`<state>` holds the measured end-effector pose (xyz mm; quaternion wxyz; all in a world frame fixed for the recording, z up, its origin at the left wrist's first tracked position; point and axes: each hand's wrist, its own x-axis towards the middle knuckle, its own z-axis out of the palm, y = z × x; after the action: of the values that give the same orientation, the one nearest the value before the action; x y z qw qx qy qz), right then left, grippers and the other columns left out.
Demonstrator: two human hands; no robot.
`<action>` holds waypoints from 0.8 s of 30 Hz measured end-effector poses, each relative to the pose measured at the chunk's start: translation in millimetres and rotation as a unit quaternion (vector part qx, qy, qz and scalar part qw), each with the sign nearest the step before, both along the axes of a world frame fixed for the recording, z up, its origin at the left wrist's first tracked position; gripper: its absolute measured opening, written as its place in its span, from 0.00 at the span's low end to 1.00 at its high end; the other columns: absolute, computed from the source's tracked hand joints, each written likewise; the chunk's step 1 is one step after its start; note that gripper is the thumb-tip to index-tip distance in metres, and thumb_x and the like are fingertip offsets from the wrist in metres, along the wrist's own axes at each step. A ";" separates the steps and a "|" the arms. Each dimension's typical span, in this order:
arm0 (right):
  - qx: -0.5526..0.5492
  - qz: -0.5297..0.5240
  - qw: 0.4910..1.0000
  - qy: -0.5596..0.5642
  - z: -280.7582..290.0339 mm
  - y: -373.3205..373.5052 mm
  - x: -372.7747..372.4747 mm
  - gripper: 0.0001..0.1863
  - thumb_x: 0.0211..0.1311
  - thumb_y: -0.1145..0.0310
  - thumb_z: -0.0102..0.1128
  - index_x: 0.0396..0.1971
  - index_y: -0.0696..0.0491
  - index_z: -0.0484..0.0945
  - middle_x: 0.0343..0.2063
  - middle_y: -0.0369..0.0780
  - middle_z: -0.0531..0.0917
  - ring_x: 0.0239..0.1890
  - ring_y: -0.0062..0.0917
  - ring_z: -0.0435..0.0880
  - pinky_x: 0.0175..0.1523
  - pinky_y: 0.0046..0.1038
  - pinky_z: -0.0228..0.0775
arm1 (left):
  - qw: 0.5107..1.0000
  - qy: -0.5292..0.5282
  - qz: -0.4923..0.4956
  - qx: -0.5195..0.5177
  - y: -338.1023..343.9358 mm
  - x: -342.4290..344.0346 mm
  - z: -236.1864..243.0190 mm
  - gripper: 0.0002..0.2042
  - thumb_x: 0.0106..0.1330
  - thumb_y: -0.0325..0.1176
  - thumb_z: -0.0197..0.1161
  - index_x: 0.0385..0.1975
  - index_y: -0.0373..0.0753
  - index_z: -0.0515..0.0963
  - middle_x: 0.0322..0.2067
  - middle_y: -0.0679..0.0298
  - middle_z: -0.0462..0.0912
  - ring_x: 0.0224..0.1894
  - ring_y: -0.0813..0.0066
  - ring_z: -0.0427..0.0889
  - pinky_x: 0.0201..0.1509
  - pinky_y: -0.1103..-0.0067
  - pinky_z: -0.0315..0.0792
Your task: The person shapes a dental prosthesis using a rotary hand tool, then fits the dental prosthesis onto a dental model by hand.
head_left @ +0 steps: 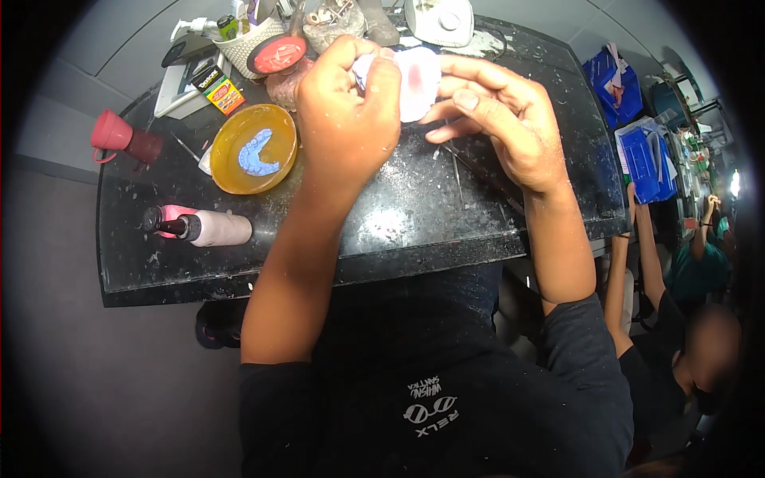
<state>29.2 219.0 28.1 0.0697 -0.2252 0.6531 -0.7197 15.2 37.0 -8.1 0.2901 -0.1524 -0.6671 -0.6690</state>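
Note:
Over the far side of the table, my left hand [347, 111] is closed on a white plaster piece [417, 84], thumb across its face. The piece is rounded, with a reddish patch in the middle and a bluish edge beside my thumb. Close by its right edge is my right hand [510, 119], fingers apart and slightly curled. Its fingertips reach the piece's edge or just behind it, while the thumb stands clear. To the left, a blue arch-shaped dental piece [258, 154] lies in a yellow bowl [225, 182].
The black tabletop [319, 267] carries a pale bottle [219, 229], a pink cup [111, 131], a small box [219, 89] and a woven basket [247, 45]. A white rounded container [441, 21] stands at the back. Blue bins [644, 163] and another person's arm [649, 243] are at the right.

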 end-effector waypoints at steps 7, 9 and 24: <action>0.021 -0.029 0.998 0.048 -8.5 0.9 -1.4 0.16 0.74 0.72 0.56 0.55 0.66 0.78 0.40 0.44 0.86 0.39 0.24 0.87 0.45 0.26 0.86 | 0.999 0.003 -0.002 -0.048 6.6 0.9 -2.6 0.05 0.73 0.29 0.61 0.37 0.33 0.78 0.26 0.70 0.80 0.26 0.91 0.75 0.29 0.88 0.68; 0.012 -0.036 0.998 0.048 -8.3 1.2 -2.0 0.16 0.74 0.71 0.57 0.55 0.66 0.79 0.40 0.44 0.86 0.39 0.23 0.86 0.44 0.27 0.86 | 0.997 -0.031 -0.031 -0.057 6.4 2.9 -1.1 0.06 0.72 0.30 0.63 0.40 0.33 0.78 0.28 0.69 0.81 0.29 0.90 0.76 0.31 0.88 0.69; -0.003 -0.062 0.997 0.044 -7.5 2.6 -5.8 0.16 0.74 0.73 0.55 0.55 0.66 0.78 0.42 0.45 0.86 0.40 0.26 0.87 0.43 0.30 0.87 | 0.991 0.002 -0.130 -0.027 5.1 6.8 -0.8 0.13 0.71 0.26 0.61 0.51 0.29 0.73 0.42 0.61 0.81 0.44 0.82 0.80 0.47 0.83 0.75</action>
<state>23.4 221.6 20.7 -0.0049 -0.2163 0.6659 -0.7140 22.0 42.2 -8.9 0.1983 -0.2471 -0.6591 -0.6820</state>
